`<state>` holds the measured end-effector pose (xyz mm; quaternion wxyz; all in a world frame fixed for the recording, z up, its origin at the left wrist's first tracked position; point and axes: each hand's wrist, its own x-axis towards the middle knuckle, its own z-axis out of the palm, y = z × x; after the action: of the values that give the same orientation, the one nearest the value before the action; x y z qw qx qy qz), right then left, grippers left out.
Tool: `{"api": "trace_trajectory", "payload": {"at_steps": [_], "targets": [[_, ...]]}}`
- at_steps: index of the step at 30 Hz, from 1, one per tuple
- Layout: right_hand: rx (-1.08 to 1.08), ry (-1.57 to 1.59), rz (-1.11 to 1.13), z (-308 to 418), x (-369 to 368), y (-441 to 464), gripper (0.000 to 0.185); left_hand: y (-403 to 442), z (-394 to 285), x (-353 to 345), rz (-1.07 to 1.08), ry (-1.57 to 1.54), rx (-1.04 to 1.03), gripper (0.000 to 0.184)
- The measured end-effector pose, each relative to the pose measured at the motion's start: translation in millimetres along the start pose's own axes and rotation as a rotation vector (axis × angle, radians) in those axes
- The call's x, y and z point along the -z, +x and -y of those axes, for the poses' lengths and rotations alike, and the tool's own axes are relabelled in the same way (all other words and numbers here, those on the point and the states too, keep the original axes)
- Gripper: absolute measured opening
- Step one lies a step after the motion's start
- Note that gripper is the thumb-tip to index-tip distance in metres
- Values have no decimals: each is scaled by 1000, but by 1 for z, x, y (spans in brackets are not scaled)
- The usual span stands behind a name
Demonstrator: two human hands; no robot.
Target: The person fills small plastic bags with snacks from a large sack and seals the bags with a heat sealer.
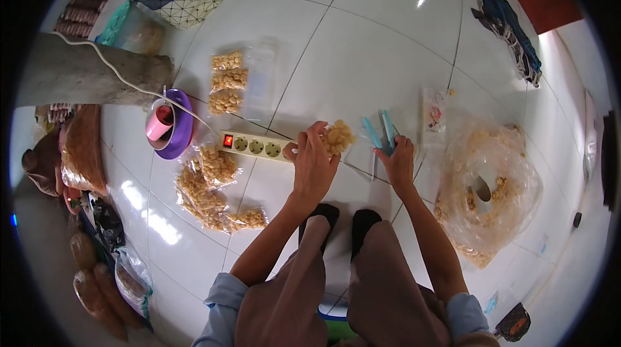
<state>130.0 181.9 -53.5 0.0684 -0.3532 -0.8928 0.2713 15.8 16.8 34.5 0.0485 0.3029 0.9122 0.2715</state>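
Above white tiles (362, 56), the left hand (314, 161) clasps a partly-hidden snack packet (338, 137), right hand (398, 161) a blue tool (387, 128).

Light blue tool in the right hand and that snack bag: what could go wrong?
The light blue tool has two arms spread apart in the right hand, so squeezing might pinch someone. The snack bag in the left hand could spill if unsealed; I can't tell. The white cord runs by the purple dish, so a tug might tip it.
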Motion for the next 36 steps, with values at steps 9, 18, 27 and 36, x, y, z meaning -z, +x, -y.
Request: {"api": "trace_trajectory", "payload": {"at_steps": [9, 18, 27, 36], "targets": [[-54, 1002, 454, 131, 73, -5, 48, 2, 2, 65, 307, -1695, 539, 37], [266, 723, 974, 272, 15, -52, 42, -108, 83, 131, -329, -1387, 623, 44], [491, 462, 880, 310, -150, -122, 33, -191, 194, 104, -661, -731, 776, 46], [442, 592, 602, 260, -193, -148, 39, -202, 206, 51, -740, -387, 731, 44]]}}
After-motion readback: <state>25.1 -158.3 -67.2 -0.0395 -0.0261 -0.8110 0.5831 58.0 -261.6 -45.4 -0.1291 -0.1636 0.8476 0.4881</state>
